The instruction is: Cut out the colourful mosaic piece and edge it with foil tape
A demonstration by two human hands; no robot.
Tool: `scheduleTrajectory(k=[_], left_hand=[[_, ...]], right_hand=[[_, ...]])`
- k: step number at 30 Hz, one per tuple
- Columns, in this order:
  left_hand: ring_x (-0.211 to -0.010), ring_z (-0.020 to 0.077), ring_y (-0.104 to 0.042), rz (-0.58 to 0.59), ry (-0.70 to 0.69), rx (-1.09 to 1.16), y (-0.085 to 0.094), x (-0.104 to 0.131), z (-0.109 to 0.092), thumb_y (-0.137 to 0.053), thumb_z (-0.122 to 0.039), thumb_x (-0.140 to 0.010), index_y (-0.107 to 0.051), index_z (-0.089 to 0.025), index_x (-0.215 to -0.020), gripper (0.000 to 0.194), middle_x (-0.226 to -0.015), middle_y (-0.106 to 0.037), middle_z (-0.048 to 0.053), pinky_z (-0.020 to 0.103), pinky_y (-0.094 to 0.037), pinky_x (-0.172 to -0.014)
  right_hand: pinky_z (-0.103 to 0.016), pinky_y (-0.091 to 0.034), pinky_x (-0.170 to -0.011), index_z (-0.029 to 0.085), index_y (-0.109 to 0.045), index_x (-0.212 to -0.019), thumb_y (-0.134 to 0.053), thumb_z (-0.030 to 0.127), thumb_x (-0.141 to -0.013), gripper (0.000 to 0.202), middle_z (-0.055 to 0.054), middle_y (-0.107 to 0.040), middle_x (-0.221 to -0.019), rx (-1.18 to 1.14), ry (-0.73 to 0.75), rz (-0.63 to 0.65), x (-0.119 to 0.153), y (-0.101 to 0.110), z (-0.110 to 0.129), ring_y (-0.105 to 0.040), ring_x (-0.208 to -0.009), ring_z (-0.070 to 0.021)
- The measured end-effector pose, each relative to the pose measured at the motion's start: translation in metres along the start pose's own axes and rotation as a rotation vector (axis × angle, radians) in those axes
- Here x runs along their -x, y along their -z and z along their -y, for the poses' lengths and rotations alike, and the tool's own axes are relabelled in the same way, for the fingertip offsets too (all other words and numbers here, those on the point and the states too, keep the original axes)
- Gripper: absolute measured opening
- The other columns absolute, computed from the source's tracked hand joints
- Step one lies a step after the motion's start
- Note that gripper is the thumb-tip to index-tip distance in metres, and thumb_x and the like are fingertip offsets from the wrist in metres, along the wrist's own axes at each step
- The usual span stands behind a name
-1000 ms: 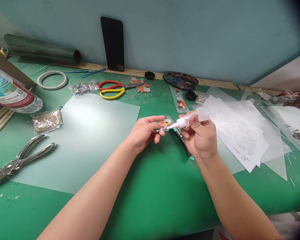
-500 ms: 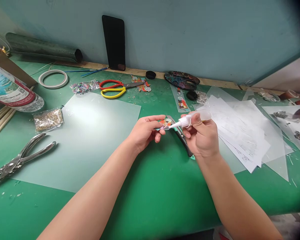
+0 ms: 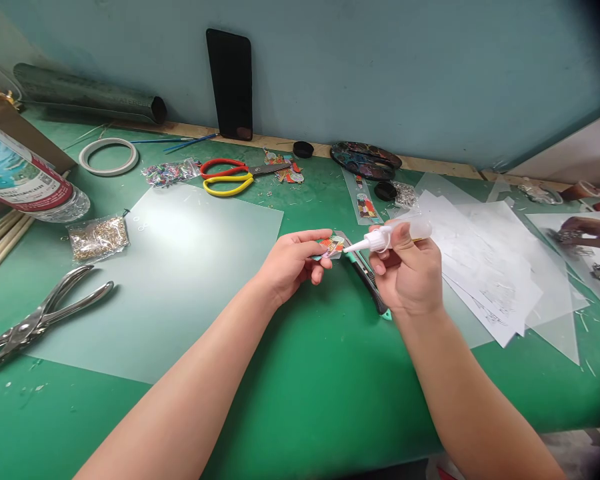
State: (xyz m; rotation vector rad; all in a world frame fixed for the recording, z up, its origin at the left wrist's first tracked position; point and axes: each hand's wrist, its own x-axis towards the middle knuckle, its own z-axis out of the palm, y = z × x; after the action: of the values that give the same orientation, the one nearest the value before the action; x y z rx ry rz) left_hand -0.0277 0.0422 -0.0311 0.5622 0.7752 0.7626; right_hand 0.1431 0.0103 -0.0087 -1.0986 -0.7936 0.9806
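Head camera: left hand (image 3: 294, 264) pinches a patterned card (image 3: 335, 245), probably steadying it; at three o'clock from it, right hand (image 3: 414, 277) grips a bottle (image 3: 388, 234), nozzle (image 3: 359, 246) pointed cardward, likely for control.

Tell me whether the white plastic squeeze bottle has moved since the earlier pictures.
Yes; the bottle moved slightly right, judged against the black-and-teal utility knife.

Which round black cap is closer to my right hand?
The front cap, beside the bag of silvery bits; the other cap sits farther back, near the scissors.
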Motion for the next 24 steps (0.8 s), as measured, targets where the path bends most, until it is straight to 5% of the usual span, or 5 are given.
scheduleTrajectory(k=[24], left_hand=[[-0.04, 0.0092, -0.048, -0.007, -0.004, 0.003, 0.0019, -0.0006, 0.001, -0.066, -0.011, -0.08, -0.065, -0.009, -0.124, 0.043, -0.059, -0.065, 0.003, 0.023, -0.041, -0.044]], right_hand=[[-0.025, -0.037, -0.04, 0.02, -0.073, -0.087, -0.091, 0.047, -0.072, 0.036, -0.005, -0.072, -0.082, 0.049, 0.023, 0.041, 0.0022, -0.0002, 0.0001, -0.054, -0.056, -0.0126]])
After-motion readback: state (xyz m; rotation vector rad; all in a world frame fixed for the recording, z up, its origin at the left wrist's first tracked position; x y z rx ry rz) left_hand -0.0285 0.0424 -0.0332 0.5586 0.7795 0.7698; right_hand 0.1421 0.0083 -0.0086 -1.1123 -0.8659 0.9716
